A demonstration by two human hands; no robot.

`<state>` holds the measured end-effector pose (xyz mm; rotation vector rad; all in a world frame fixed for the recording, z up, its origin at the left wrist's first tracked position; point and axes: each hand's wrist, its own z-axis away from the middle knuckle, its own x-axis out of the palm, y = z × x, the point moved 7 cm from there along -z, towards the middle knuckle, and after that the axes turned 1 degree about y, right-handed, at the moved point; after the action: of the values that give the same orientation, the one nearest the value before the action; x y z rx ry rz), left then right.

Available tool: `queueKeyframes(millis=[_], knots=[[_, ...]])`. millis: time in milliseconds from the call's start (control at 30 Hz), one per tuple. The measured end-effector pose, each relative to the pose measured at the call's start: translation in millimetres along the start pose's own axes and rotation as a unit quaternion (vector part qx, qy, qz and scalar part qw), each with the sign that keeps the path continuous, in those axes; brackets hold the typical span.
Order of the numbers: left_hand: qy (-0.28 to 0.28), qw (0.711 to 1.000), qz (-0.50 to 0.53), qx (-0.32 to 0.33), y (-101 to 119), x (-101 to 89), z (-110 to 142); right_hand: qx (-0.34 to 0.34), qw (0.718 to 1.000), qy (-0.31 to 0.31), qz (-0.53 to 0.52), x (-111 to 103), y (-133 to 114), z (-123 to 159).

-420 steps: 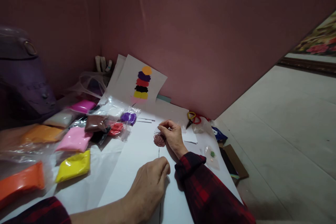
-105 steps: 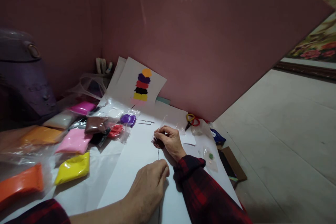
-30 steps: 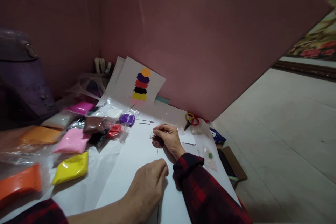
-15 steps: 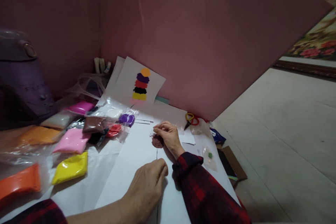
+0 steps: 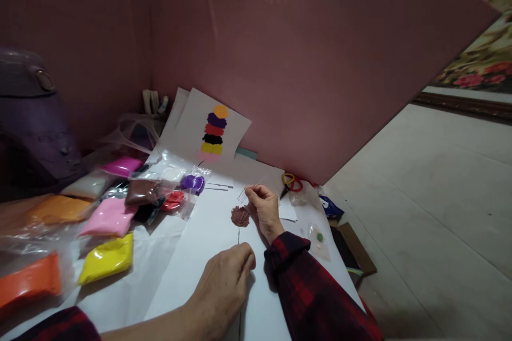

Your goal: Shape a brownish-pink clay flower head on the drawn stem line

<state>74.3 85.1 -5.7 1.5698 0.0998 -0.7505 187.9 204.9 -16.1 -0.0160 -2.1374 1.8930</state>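
Note:
A rough, textured brown lump of modelling clay lies on the white paper. Below it runs a thin dark line, which passes under or into my left hand. That hand rests on the sheet with curled fingers, and whatever they may hold is hidden. Just up and right of the lump, my right hand pinches a small tool with thin dark prongs. Its prongs point left, apart from the clay.
Bags of coloured clay, such as yellow and pink, lie at left. A sheet with stacked colour patches leans on the pink wall. Scissors lie right of centre. A purple bottle stands far left.
My right hand has moved slightly right and away from the brown clay, uncovering its right side and top. The left hand stays in the same place.

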Motion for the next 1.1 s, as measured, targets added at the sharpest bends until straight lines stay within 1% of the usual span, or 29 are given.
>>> queueKeyframes(millis=[267,467,600,733,833,900,1033,1100], knots=[[0.013,0.999,0.028,-0.009,-0.1,-3.3,0.0,0.028,0.999,0.023,0.008,-16.0,-4.8,8.1],[0.017,0.999,0.025,-0.009,-0.3,-4.3,0.8,-0.01,0.997,0.008,0.075,-24.6,-7.7,18.0],[0.013,1.0,0.026,-0.012,0.2,-4.2,1.9,-0.03,0.994,0.015,0.105,-29.7,-6.9,20.2],[0.01,1.0,0.026,-0.012,0.8,-3.7,1.0,-0.074,0.985,0.001,0.154,-24.6,-12.9,23.0],[0.011,1.0,0.027,-0.01,0.9,-3.7,0.3,-0.089,0.981,-0.017,0.174,-19.7,-17.1,25.0],[0.008,1.0,0.026,-0.011,0.7,-3.5,0.5,-0.095,0.98,0.002,0.174,-22.9,-19.4,24.6],[0.005,1.0,0.02,-0.011,0.9,-4.1,1.4,-0.097,0.979,0.084,0.155,-39.4,-19.4,21.1],[-0.001,1.0,0.019,-0.013,0.9,-3.7,1.5,-0.089,0.98,0.085,0.158,-41.8,-16.7,19.6]])
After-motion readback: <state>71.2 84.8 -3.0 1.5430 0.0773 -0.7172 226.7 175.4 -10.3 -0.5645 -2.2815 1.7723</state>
